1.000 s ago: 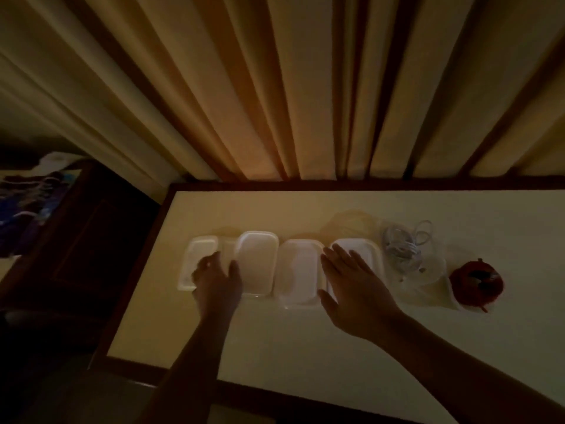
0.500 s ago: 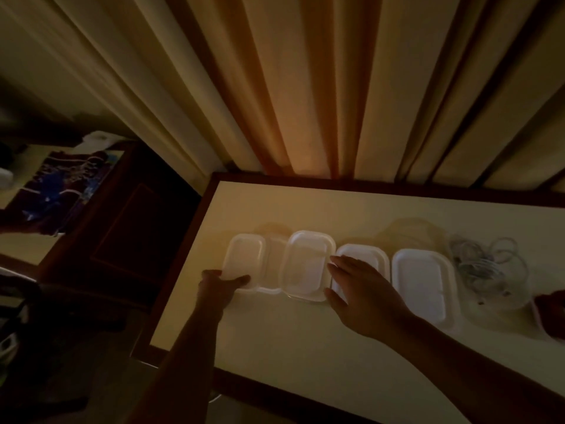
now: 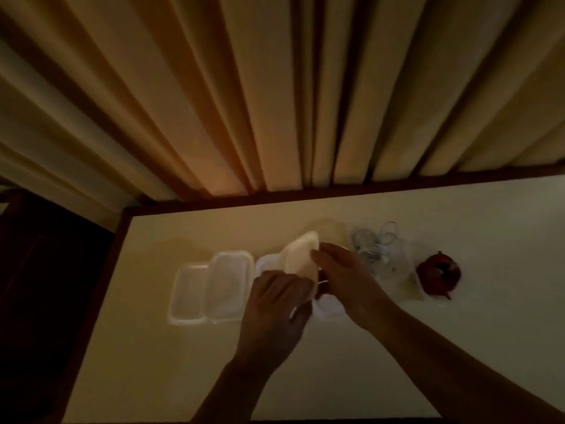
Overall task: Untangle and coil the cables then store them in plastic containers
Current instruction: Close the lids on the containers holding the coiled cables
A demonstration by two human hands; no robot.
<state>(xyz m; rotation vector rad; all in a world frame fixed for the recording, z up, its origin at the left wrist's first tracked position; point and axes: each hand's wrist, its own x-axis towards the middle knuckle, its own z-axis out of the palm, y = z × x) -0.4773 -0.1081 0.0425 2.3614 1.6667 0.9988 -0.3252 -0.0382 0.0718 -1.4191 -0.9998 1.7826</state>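
On the cream-topped bench [image 3: 183,362], the left hand [image 3: 275,304] has its grip curled round the near end of a pale rectangular plastic container [image 3: 301,255], which is tilted up on edge. The right hand [image 3: 347,278] grasps the container's right side. To the left, a translucent lidded box [image 3: 230,283] touches a second lidded box [image 3: 189,293]. Farther right, a tangle of white cables [image 3: 374,247] lies in a clear tub [image 3: 397,272], with a red coiled cable [image 3: 438,272] beside it. A beige pleated curtain [image 3: 275,87] hangs beyond.
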